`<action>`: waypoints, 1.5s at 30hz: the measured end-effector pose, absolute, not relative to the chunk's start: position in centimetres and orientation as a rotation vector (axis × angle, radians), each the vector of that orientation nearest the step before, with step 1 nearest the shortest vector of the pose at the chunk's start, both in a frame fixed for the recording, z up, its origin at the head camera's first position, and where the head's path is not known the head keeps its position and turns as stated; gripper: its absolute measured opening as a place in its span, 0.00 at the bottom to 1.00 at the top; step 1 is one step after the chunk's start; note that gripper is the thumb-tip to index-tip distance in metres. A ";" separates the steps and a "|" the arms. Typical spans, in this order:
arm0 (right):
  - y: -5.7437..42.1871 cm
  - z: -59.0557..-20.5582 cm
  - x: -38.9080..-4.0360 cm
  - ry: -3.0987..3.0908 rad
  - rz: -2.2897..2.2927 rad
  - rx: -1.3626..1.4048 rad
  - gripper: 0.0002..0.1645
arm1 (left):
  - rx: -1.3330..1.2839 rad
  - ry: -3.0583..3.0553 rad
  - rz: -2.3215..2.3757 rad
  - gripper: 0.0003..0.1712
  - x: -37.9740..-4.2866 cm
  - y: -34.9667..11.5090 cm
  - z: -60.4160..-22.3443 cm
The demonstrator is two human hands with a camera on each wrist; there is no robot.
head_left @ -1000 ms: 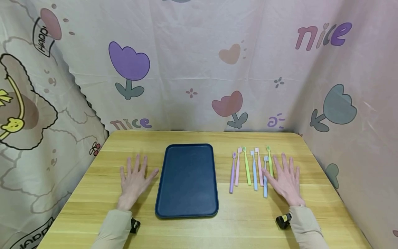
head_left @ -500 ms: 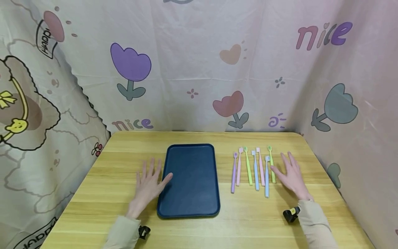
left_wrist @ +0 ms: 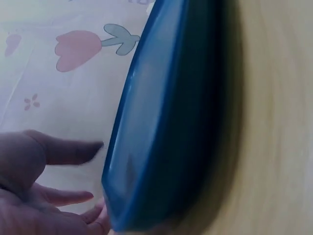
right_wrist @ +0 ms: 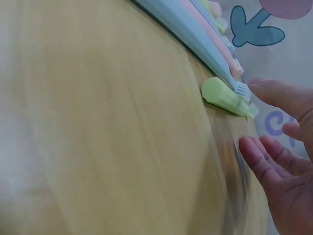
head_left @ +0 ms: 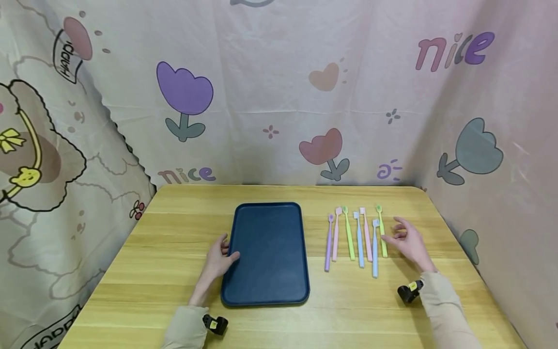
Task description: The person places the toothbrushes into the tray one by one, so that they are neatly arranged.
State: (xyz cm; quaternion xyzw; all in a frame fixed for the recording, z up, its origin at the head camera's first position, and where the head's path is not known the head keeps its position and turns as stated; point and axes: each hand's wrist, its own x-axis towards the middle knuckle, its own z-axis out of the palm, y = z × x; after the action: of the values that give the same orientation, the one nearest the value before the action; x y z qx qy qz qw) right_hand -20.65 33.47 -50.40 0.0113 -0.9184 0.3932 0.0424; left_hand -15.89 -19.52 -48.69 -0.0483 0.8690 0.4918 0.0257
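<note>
A dark blue rectangular tray (head_left: 268, 254) lies on the table, left of a row of toothbrushes. My left hand (head_left: 219, 259) is at the tray's left edge, its thumb over the rim in the head view. Fingertips (left_wrist: 100, 215) come right up to the rim, with a gap between them and the thumb. My right hand (head_left: 407, 242) hovers beside the rightmost green toothbrush (head_left: 382, 235). Its thumb and bent fingers are apart, with nothing between them. Nearest to that brush lies a blue toothbrush (head_left: 375, 252).
More toothbrushes lie side by side: a purple toothbrush (head_left: 329, 245), a pink toothbrush (head_left: 335, 237), a green toothbrush (head_left: 349, 237) and others. All are on the wooden table (head_left: 174, 208). A patterned curtain (head_left: 261, 87) hangs behind the table and along its sides.
My left hand has moved right to the tray's left edge, its fingers bending. My right hand has shifted slightly right, off the toothbrushes, and its spread fingers have drawn in.
</note>
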 end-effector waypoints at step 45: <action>33.7 -49.6 -22.6 -2.951 1.613 -0.083 0.42 | -0.094 2.421 1.675 0.29 -17.0 -19.6 -49.7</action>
State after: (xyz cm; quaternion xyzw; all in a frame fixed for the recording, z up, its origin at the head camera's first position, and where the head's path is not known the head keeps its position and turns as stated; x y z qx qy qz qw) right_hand -22.63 33.68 -49.62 -0.0245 -0.8718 0.4765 -0.1112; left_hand -17.03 -19.63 -49.71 -0.0316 0.8180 0.5659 0.0980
